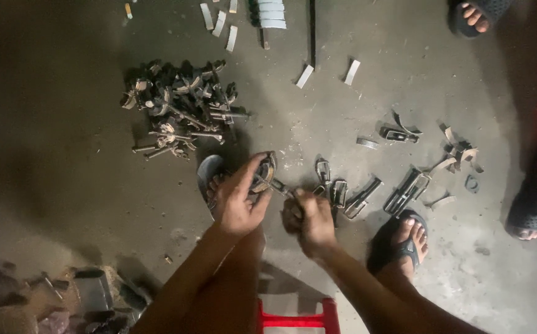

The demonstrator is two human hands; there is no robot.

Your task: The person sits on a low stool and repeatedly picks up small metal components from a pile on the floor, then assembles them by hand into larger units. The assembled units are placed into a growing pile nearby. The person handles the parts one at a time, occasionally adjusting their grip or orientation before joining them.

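My left hand (238, 199) grips a curved, dark metal part (263, 173) just above the concrete floor. My right hand (308, 221) is closed around a thin metal tool (279, 186) whose tip reaches into that part. Both hands sit between my two sandalled feet, the left foot (214, 182) partly hidden under my left hand and the right foot (409, 238) further right. Several flat metal clips (339, 192) lie on the floor just beyond my right hand.
A heap of dark metal parts and bolts (179, 108) lies at upper left. Pale curved strips (219, 23) are scattered at the top. More clips and brackets (407, 188) lie to the right. Other people's feet (475, 15) (531, 219) are at the right. A red stool edge (296, 318) is below; scrap pile (64, 303) at lower left.
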